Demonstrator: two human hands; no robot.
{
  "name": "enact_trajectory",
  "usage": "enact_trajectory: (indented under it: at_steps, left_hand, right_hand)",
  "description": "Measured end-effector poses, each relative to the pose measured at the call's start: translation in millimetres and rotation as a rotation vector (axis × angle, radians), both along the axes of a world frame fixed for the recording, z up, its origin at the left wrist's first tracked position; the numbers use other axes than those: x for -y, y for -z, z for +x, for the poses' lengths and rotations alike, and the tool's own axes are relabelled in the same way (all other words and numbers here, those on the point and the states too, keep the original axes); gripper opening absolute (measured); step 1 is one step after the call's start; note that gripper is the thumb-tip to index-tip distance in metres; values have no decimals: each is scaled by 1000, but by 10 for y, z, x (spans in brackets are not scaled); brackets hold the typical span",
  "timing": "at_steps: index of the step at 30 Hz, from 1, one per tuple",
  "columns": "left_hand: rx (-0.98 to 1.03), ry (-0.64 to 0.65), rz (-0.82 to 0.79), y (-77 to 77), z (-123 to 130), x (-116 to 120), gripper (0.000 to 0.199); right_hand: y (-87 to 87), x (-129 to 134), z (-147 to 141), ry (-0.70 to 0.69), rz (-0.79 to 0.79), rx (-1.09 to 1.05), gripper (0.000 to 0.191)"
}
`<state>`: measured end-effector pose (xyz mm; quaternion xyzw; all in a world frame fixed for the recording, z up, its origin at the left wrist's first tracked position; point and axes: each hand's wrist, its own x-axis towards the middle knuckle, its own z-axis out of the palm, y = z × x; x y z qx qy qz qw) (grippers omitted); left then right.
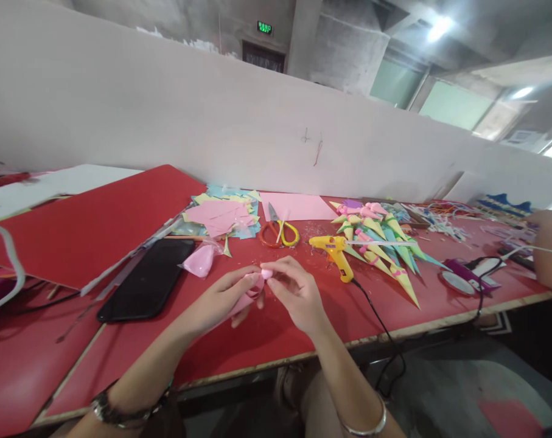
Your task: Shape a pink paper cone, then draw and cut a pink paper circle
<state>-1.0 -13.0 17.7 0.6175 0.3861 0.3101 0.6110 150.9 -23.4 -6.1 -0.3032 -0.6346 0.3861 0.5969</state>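
My left hand (224, 291) is closed around a rolled pink paper cone (243, 304), its narrow end pointing down toward the wrist. Between the thumb and fingertips of my right hand (299, 291) is a small pink clay ball (267, 274), right beside the cone's wide end. Whether the ball touches the paper is hard to see. A clear bag of pink clay (199, 261) lies left of my hands. Beyond them rest scissors (291, 233) with red and yellow handles. To the right is a yellow glue gun (334, 250), its nozzle pointing left.
Several decorated paper cones (389, 258) lie in a pile at right. A black phone (148, 281) sits at left beside a large red board (97, 219). Pink paper scraps (221, 216) are stacked behind. At far right, another person's arm (549, 252) rests near a purple tape dispenser (483, 277).
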Motion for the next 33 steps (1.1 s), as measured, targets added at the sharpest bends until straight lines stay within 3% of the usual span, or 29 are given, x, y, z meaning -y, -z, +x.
enact_trajectory:
  at_steps: [14, 21, 33]
  left_hand:
    - [143, -110, -83, -30, 36, 22, 28]
    - [133, -138, -38, -23, 42, 7, 32]
    - [124, -174, 64, 16, 41, -4, 30]
  right_hand:
    - [-22, 44, -9, 94, 122, 239, 39]
    - [-18, 68, -41, 118, 156, 324, 50]
    - [-31, 88, -51, 140, 168, 357, 50]
